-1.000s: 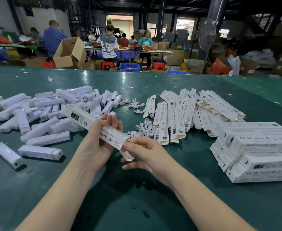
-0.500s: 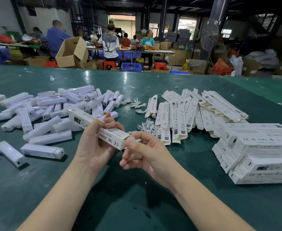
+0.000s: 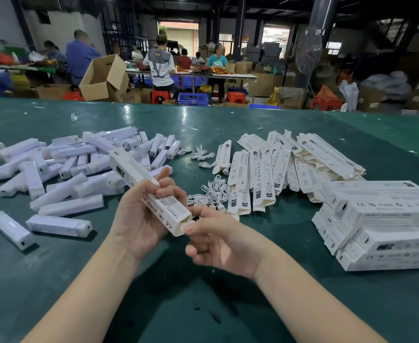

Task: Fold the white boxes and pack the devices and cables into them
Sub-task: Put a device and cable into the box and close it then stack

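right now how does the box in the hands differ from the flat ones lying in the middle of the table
The held box is opened into a square tube; the flat boxes are still collapsed. The held box is off the table, tilted, gripped by the left hand with the right hand at its near end; the flat boxes lie loosely heaped. Both are white with similar printed markings.

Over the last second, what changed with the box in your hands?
The end flap that stuck out from the white box a second ago is now folded in, and the right hand has moved its fingertips against that near end. The left hand still grips the box's middle, now tilted steeper. The devices, cables, flat boxes and packed stack stayed put.
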Demonstrator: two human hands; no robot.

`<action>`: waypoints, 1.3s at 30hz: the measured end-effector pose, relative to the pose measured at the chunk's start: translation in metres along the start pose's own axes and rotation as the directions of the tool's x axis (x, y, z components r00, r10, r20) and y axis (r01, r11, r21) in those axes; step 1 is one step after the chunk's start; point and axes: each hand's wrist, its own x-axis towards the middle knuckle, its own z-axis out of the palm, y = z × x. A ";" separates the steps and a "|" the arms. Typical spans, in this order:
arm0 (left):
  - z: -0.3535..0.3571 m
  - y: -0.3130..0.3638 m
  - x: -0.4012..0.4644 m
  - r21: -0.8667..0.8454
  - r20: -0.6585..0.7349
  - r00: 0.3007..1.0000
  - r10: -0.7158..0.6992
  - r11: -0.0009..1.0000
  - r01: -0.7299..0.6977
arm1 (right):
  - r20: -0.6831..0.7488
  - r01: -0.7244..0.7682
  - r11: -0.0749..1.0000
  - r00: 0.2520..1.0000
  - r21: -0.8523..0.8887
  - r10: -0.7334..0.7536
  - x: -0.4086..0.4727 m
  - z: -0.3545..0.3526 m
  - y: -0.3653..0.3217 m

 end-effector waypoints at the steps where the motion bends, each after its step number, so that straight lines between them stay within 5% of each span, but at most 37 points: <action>1: 0.000 0.000 0.000 -0.010 -0.002 1.000 -0.007 1.000 0.007 | 0.002 0.014 1.000 1.000 0.001 -0.014 0.000 0.001 0.000; 7: 0.000 0.002 0.000 -0.113 0.021 0.999 -0.039 0.993 0.041 | 0.017 0.092 0.996 0.996 0.007 -0.092 0.000 0.004 -0.001; 16: -0.003 0.000 0.001 0.011 0.052 0.996 -0.067 0.998 0.066 | 0.005 0.051 0.998 0.999 -0.029 -0.051 -0.001 0.002 0.000; 39: -0.007 0.002 -0.002 -0.015 0.115 0.984 -0.137 0.990 0.140 | 0.011 0.092 0.990 0.996 -0.111 -0.092 0.001 0.002 0.004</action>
